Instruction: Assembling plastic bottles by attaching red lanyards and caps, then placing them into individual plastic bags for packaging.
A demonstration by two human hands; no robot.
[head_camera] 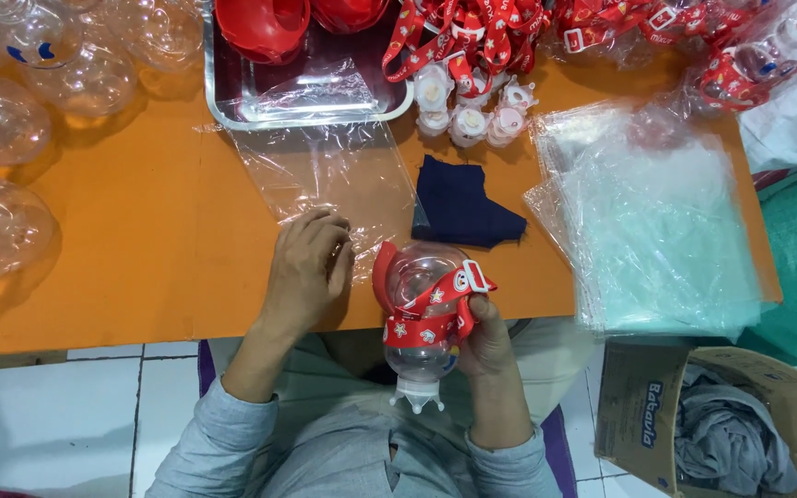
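Note:
My right hand (489, 339) grips a clear plastic bottle (422, 318) with a red cap part, a red patterned strap wound round it and a white spout pointing toward me. It hangs at the near edge of the orange table (140, 240). My left hand (308, 267) rests fingers-down on a clear plastic bag (329, 175) lying flat on the table. A dark blue cloth (463, 207) lies just beyond the bottle.
A metal tray (311, 88) with red caps sits at the back. Red straps (472, 32) and white spouts (472, 115) lie behind the cloth. Clear bottle bodies (11, 138) fill the left. A stack of plastic bags (657, 221) lies right; a cardboard box (721, 424) stands on the floor.

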